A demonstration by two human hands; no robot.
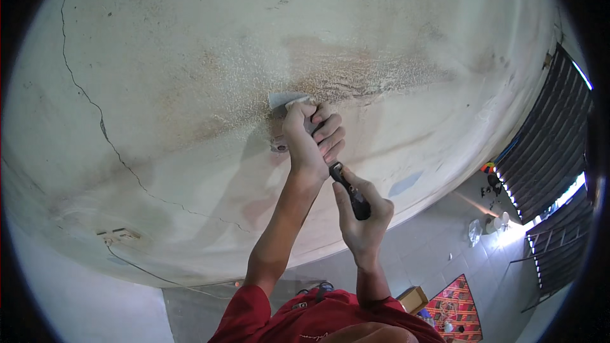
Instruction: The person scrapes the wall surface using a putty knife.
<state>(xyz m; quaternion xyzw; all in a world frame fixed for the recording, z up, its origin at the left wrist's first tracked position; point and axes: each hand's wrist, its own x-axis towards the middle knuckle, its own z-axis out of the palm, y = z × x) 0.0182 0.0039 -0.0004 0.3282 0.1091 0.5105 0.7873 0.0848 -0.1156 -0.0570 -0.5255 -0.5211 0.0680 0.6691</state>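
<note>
Before me is a pale painted wall with a rough, flaking brownish patch. My left hand is closed around a putty knife or scraper; its wide blade lies at the lower edge of that patch. Lower right, my right hand grips a dark-handled tool, whose upper end is close to my left wrist. What kind of tool it is cannot be told. A long crack runs down the wall at the left.
A wall socket with a cable sits low at the left. On the tiled floor are a patterned mat, an open cardboard box and white buckets. Dark slatted shutters and a ladder stand at the right.
</note>
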